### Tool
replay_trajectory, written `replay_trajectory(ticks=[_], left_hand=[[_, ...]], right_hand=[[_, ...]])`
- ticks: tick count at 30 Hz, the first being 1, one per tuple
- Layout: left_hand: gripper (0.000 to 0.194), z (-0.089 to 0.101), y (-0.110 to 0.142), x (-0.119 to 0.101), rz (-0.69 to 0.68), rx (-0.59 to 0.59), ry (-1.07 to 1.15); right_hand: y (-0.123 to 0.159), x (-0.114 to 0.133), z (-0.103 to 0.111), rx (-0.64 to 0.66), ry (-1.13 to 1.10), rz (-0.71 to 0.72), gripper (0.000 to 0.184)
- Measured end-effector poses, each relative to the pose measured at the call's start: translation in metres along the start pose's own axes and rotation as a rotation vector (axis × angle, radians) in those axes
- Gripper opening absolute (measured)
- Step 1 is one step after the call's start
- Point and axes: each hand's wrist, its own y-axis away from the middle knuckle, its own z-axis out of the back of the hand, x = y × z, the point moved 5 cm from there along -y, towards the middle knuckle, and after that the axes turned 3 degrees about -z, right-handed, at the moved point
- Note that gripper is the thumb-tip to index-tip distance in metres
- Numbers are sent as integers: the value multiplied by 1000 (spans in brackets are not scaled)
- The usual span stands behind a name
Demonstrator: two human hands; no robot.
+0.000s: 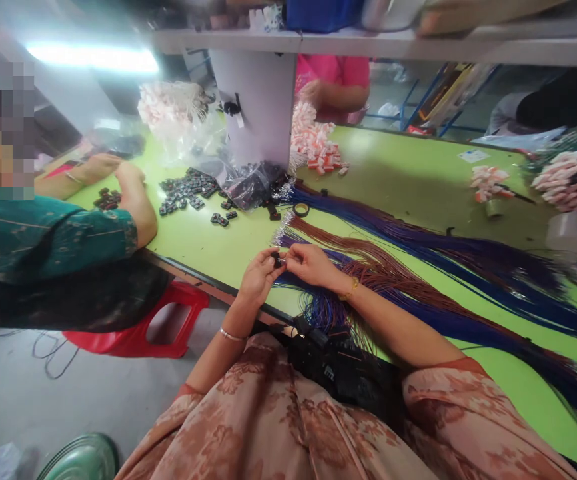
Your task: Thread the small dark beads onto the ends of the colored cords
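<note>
My left hand (259, 277) is closed in a pinch on a small black connector housing (276, 259). Close against it, my right hand (311, 265) pinches the metal-tipped end of a wire at the housing's side; how far the tip sits inside is hidden by the fingers. Just beyond my hands lies a bundle of brown wires (348, 241) with silvery terminals (282, 227) at its near end. Blue wires (393, 313) run under my right forearm and off to the right. A roll of black tape (301, 210) rests behind the terminals.
Many black housings (188, 189) lie loose on the green table (183, 237), left of a white post (256, 107). White-and-orange connectors (321, 150) are heaped behind it. A co-worker in a teal sleeve (68, 227) sits at left by a red stool (133, 330); another person in pink (338, 83) is opposite.
</note>
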Motion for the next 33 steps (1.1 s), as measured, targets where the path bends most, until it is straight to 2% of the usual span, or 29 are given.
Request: replay_trajectory(ticks=[11, 19, 24, 27, 30, 33], left_hand=[[32, 2, 2, 0, -9, 13, -41], [39, 0, 2, 7, -70, -24, -154], [38, -1, 0, 11, -60, -83, -130], [36, -1, -1, 14, -54, -103, -149], [32, 0, -3, 18, -36, -113, -155], [29, 1, -5, 19, -12, -107, -118]], right_hand=[[2, 6, -1, 21, 37, -11, 16], [-1, -7, -9, 62, -118, -55, 15], [4, -1, -7, 36, -34, 36, 14], [7, -1, -7, 23, 66, 16, 13], [1, -5, -5, 65, 113, 33, 14], [-19, -21, 5, 99, 82, 18, 18]])
